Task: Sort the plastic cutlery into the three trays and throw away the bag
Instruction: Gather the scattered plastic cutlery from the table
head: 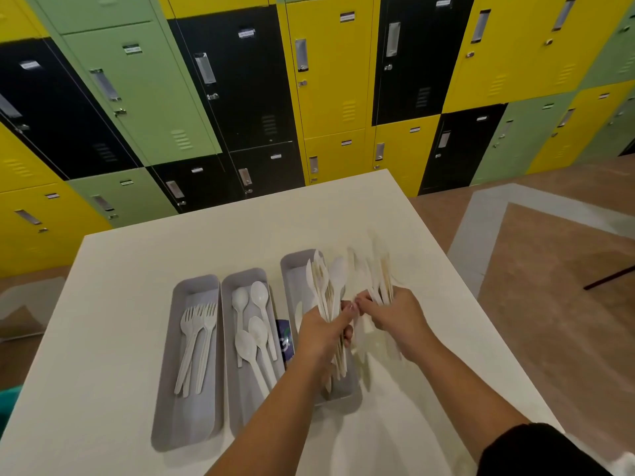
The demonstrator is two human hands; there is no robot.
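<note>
Three grey trays stand side by side on the white table (137,338). The left tray (192,427) holds white forks (197,341). In the middle tray (240,280) lie several white spoons (256,338). Above the right tray (292,266), my left hand (321,333) grips a bundle of white cutlery (326,283) that fans upward. My right hand (395,314) holds a second, blurred bunch of cutlery (379,276) just right of that tray. The thumbs of both hands nearly touch. A dark blue wrapper (285,341) shows between the middle and right trays.
Yellow, green and black lockers (240,97) fill the wall behind the table. To the right, the table edge drops to a brown and grey floor (549,269). A dark rod (608,278) crosses the floor at the far right.
</note>
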